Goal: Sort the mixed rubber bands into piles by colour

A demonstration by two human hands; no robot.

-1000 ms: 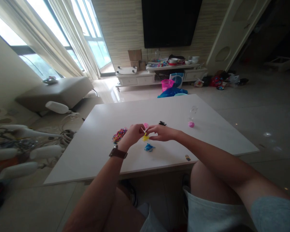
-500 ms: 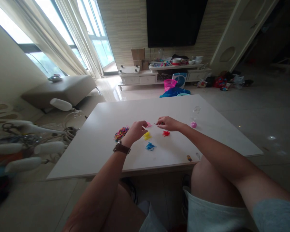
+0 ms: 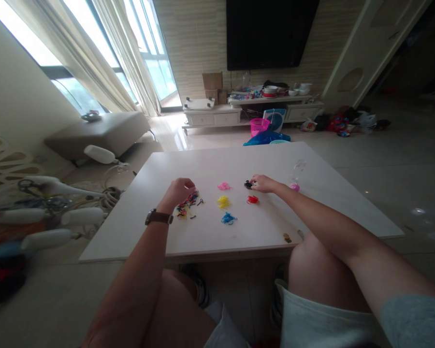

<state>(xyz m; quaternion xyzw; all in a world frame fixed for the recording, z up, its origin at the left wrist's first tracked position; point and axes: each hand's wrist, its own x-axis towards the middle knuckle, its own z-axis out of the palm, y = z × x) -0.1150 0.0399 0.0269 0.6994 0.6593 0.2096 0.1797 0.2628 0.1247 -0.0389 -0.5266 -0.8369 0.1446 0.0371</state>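
My left hand (image 3: 179, 191) is over a pile of mixed-colour small rubber bands (image 3: 191, 199), fingers curled together; what is in them, if anything, I cannot make out. My right hand (image 3: 264, 183) is closed, its fingertips on a small heap of black rubber bands (image 3: 248, 184). Between the hands lie separate heaps of pink rubber bands (image 3: 224, 186), yellow rubber bands (image 3: 223, 202) and blue rubber bands (image 3: 228, 218). Just in front of my right hand is a heap of red rubber bands (image 3: 253, 199). A few dark bands lie loose beside the mixed pile.
On the white table's (image 3: 203, 239) right side are a pink round thing (image 3: 295, 187) and a clear container (image 3: 299, 166). A small yellow-and-black figure (image 3: 287, 238) lies by the near edge. White lamp-like arms (image 3: 101, 154) stand left of the table.
My left hand has moved left from near the pink and yellow heaps to the mixed pile, which is now more spread. My right hand has shifted slightly, and the black heap shows.
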